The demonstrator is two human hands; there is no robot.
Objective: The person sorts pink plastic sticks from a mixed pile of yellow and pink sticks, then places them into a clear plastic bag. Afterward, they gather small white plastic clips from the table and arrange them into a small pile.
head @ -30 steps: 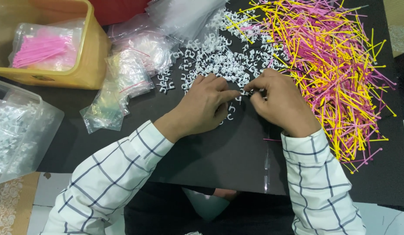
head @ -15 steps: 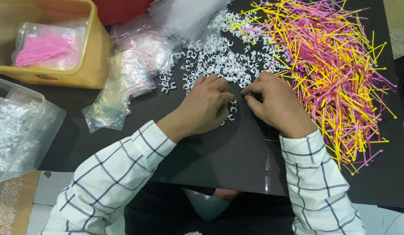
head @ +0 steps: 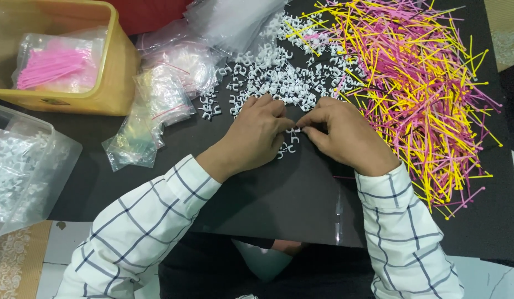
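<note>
I note a black mat (head: 279,205) with white clips (head: 279,77) heaped at 12 o'clock and pink and yellow pins (head: 423,94) at 2 o'clock. Left hand (head: 257,135) and right hand (head: 345,135) pinch together over one small clip (head: 292,148); contents hidden. Advise keeping fingertips low, pieces aligned.

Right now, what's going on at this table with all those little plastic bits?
A person in a checked white shirt has both hands together on a black mat. The left hand and right hand meet fingertip to fingertip over small white clips, pinching something too small to make out. A heap of pink and yellow sticks lies by the right hand. Clear bags, a yellow bin and a clear tub sit to the left.
</note>
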